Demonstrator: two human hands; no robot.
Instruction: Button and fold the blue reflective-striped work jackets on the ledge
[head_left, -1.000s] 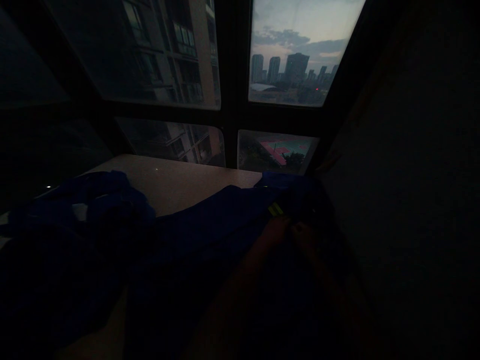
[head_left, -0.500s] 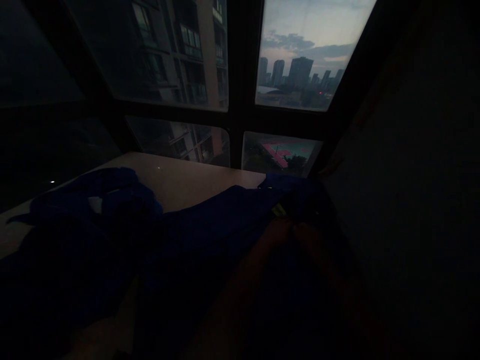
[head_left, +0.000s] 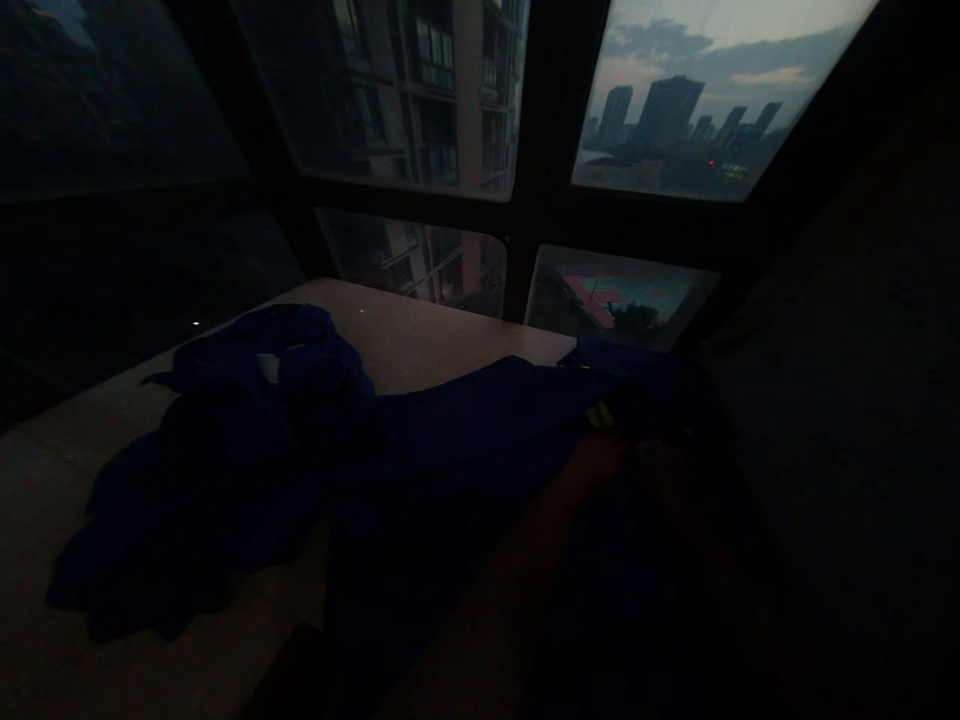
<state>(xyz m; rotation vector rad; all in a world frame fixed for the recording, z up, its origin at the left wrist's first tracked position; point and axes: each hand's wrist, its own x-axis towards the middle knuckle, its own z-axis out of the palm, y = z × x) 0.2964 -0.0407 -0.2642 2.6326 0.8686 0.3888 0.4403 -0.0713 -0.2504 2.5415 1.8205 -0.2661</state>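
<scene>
In the dim light a dark blue garment [head_left: 465,420] lies spread over a pale surface. A small yellow-green patch [head_left: 600,415] shows on it just beyond my hands. My left hand [head_left: 596,458] rests at this patch, its fingers curled in against the cloth. Close to its right, my right hand [head_left: 664,468] is also closed on the garment, with a narrow gap between the two. A small pale spot shows at its fingertips; what it is I cannot make out. Deep shadow hides most of the fingers and the near part of the cloth.
A crumpled blue cloth heap [head_left: 247,450] with a white label [head_left: 268,368] lies to the left on the pale stone-like surface [head_left: 420,335]. Dark-framed windows [head_left: 517,250] stand behind it. A dark wall [head_left: 847,400] rises on the right.
The view has swung left, so everything sits further right in the picture and more of the left surface shows. My hands stay on the garment by the yellow-green patch, slightly further apart.
</scene>
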